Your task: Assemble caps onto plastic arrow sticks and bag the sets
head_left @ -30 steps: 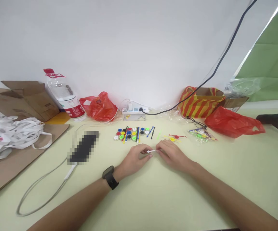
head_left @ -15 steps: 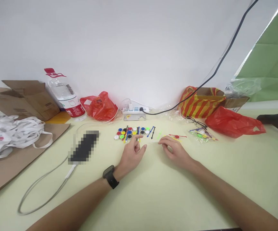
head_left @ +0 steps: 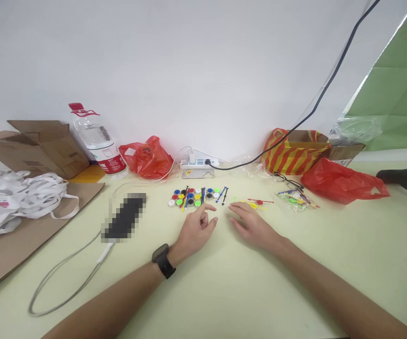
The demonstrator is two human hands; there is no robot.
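My left hand (head_left: 196,230), with a black watch on the wrist, is over the table with its index finger stretched out, thumb apart and other fingers curled. Nothing shows in it. Just beyond lie several small round coloured discs (head_left: 181,196), with thin coloured sticks (head_left: 202,196) across them. A blue arrow-shaped stick (head_left: 222,194) and a black one (head_left: 225,197) lie to their right. My right hand (head_left: 254,227) is open, its fingers extended toward the left hand and holding nothing visible. Past its fingers are a red spinner arrow (head_left: 259,202) and yellow pieces (head_left: 252,205), partly hidden.
At the left are a phone-like pixelated dark object (head_left: 124,217) on a cable, white straps (head_left: 19,197) and a large bottle (head_left: 100,141). A power strip (head_left: 198,165) stands by the wall. Right of centre lie a clear bag of coloured pieces (head_left: 297,199) and a red plastic bag (head_left: 344,181).
The right hand's fingers have straightened and its thumb has spread, reaching slightly left. The left hand has shifted slightly down and right in view. The discs and sticks lie as before.
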